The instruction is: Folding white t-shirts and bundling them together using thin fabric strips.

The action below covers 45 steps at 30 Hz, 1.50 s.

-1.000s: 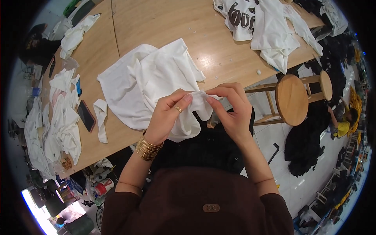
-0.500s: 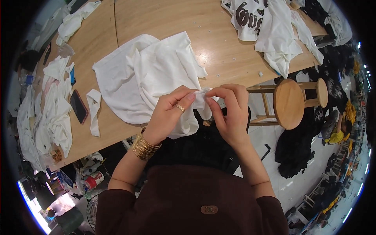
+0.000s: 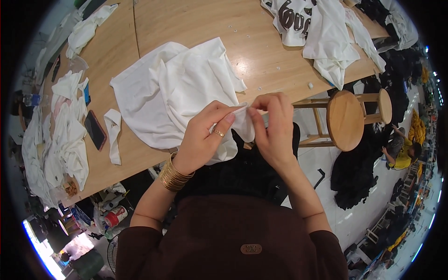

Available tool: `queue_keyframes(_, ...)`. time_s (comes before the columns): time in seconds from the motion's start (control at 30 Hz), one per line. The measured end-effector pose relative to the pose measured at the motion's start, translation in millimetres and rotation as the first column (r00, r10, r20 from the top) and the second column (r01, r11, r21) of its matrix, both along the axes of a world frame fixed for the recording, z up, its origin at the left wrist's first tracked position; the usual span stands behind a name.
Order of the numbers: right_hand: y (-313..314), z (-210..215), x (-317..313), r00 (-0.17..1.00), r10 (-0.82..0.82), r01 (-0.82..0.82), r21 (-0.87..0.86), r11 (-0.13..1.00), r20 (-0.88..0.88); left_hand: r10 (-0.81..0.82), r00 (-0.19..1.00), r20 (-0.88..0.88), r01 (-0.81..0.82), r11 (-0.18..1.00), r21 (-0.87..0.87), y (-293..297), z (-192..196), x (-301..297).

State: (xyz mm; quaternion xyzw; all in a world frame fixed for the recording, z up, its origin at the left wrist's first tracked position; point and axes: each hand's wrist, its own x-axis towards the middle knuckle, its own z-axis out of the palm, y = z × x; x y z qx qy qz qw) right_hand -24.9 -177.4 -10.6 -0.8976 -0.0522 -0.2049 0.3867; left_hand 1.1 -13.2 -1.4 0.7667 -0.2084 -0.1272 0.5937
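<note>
Wooden table (image 3: 182,23): bears a rumpled white cloth (image 3: 196,77), its near portion overhanging the edge before the wearer. Left hand (image 3: 200,135): thumb and forefinger closed on the cloth's raised edge. Right hand (image 3: 275,130): fingers curled, pinching the same edge just beside. White strip (image 3: 113,135): left of the cloth, near a dark phone (image 3: 95,130) (face up). Gold ring (image 3: 218,133): on the left hand.

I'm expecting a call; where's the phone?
In the head view, the phone lies on the table at left, between a white strip and heaped white cloth.
</note>
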Motion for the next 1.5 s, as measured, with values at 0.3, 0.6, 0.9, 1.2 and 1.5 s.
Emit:
queue_keyframes(0.3, 4, 3, -3, 0.995, 0.063, -0.061, -0.022, 0.998, 0.076, -0.011, 0.998, -0.058, 0.007, 0.998, -0.065, -4, -1, 0)
queue_keyframes(0.6, 1, 4, 0, 0.996, -0.041, 0.042, -0.011, 0.999, 0.074, -0.001, 1.0, -0.023, 0.001, 0.999, -0.033, -2, 0, -2)
queue_keyframes(0.9, 1, 4, -4, 0.992, -0.016, 0.02, -0.036, 0.999, 0.123, 0.004, 0.992, -0.125, -0.013, 0.998, -0.068, -4, 1, -1)
queue_keyframes(1.2, 1, 4, -1, 1.0, 0.016, -0.015, 0.06, 0.998, -0.021, 0.017, 0.998, -0.066, -0.017, 1.0, -0.002, -6, 5, -3)
queue_keyframes(1.5, -1, 8, -4, 0.992, -0.02, 0.012, 0.061, 0.998, 0.127, 0.045, 0.993, -0.109, -0.05, 0.998, -0.045, -4, -1, -3)
